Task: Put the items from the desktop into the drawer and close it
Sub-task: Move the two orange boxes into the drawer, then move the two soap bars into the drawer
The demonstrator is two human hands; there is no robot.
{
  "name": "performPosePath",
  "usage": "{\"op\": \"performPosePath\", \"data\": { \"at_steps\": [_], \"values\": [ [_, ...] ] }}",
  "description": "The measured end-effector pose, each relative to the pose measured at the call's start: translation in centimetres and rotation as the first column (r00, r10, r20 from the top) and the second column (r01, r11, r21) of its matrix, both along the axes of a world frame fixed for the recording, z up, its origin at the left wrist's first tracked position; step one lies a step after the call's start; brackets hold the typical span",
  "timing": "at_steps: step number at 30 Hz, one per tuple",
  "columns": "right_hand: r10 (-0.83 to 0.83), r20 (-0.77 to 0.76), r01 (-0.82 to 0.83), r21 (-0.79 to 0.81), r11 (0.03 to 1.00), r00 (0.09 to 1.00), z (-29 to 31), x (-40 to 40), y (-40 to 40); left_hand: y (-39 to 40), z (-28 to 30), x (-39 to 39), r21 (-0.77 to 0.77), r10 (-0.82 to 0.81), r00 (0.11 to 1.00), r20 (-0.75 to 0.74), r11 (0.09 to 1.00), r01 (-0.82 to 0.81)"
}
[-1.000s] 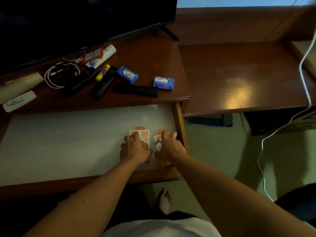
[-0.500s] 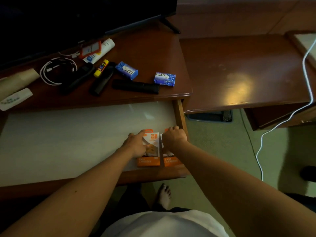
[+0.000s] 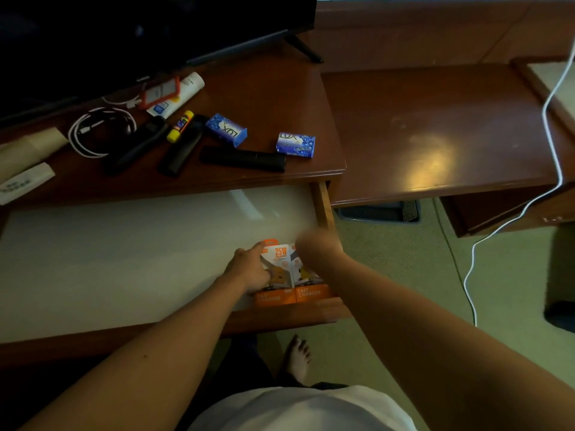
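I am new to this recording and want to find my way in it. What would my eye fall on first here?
First, the two orange charger boxes side by side in the front right corner of the open drawer, with the left hand resting on them and the blurred right hand just above. Next, the clutter on the desktop behind: two blue soap boxes, dark remotes and a coiled white cable.
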State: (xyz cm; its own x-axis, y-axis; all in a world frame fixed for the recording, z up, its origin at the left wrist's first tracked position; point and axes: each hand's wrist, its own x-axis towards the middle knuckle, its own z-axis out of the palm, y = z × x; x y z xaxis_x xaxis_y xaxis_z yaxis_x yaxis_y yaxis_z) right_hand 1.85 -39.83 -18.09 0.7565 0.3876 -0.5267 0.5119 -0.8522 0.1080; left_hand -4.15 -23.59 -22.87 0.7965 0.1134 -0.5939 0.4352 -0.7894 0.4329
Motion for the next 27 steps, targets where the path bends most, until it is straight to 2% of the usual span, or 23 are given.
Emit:
{"op": "performPosePath", "data": {
  "at_steps": [7,11,15,21,24,27],
  "values": [
    [-0.034,0.005,0.034,0.016,0.999,0.999,-0.5,-0.7,0.2,-0.3,0.8,-0.2,0.011,-0.032,0.999,-0.036,0.999,0.032],
    [-0.091,-0.088,0.099,0.096,0.99,0.992,0.4,0.0,0.3,-0.9,2.3,0.2,0.131,-0.098,0.993,-0.068,0.986,0.106],
    [-0.105,-0.043,0.112,0.218,0.969,0.994,3.2,1.6,0.2,-1.0,5.2,2.3,0.253,-0.117,0.984,0.136,0.964,0.079],
    [-0.281,0.163,0.151,0.544,0.825,0.946,7.2,7.5,2.1,0.9,10.9,8.9,0.233,-0.121,0.894,0.432,0.972,0.019],
    [-0.292,0.223,0.118,0.573,0.811,0.93,8.3,10.5,3.3,2.5,13.0,12.5,0.247,-0.157,0.857,0.49,0.968,0.037],
    [-0.294,0.21,0.132,0.56,0.818,0.932,8.9,13.2,3.5,4.8,14.2,15.8,0.286,-0.2,0.841,0.503,0.957,0.057]
  ]
}}
